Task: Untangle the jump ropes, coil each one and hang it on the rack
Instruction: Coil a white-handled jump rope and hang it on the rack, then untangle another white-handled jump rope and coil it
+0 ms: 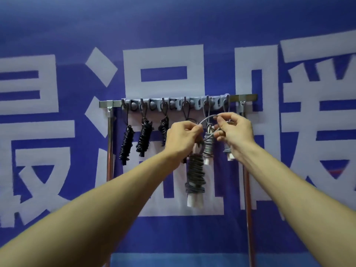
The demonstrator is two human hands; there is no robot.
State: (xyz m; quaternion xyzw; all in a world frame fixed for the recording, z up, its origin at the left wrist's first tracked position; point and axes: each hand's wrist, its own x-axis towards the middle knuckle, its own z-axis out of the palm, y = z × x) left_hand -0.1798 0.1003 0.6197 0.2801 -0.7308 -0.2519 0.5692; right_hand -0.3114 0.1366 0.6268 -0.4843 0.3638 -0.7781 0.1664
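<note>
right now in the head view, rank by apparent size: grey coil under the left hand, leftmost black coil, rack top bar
1. rack top bar
2. grey coil, nearer the camera, so inflated
3. leftmost black coil

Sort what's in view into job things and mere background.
Job: left hand, right hand, both pinching a loop of the grey coiled rope; rack; hung black ropes; hung grey ropes.
Background: blue banner with white characters.
</note>
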